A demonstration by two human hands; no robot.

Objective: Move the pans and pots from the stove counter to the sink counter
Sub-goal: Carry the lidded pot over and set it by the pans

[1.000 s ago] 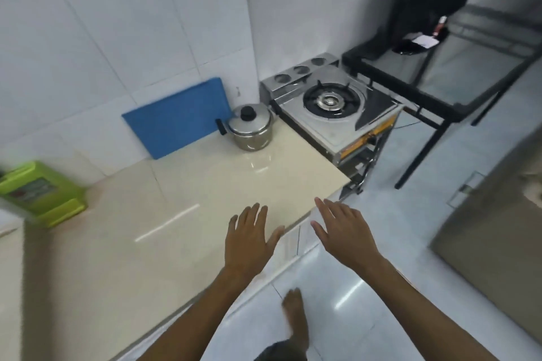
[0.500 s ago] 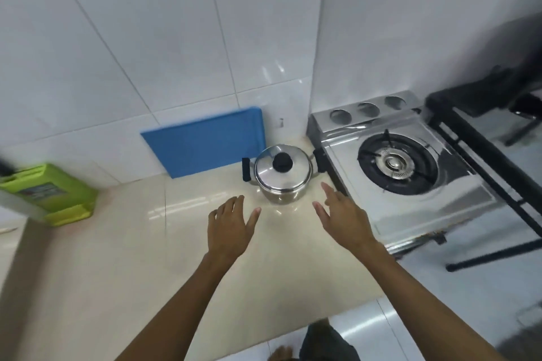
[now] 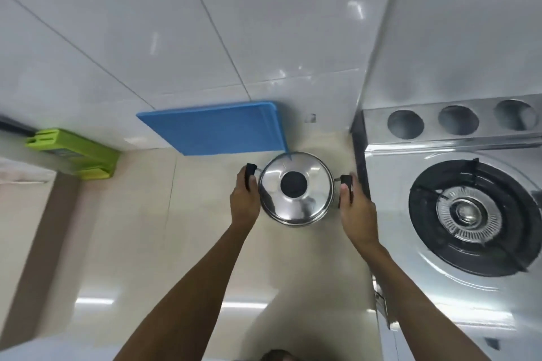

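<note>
White tiles back a beige counter (image 3: 123, 243), seen from above. Left hand (image 3: 244, 202) is wrapped round the left black handle (image 3: 250, 175) of a steel pot (image 3: 296, 189), right hand (image 3: 356, 211) round the right handle (image 3: 345, 184), both clamped. Its lid is on (black knob in the middle), and it sits at the counter's back right corner, just beside the stove (image 3: 457, 214). A blue board (image 3: 217, 129) leans on the wall behind it; a green box (image 3: 76, 155) stands at the back left.

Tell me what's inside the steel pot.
Cannot be seen: the steel lid with its black knob covers the pot fully. Left hand and right hand grip its side handles.
</note>
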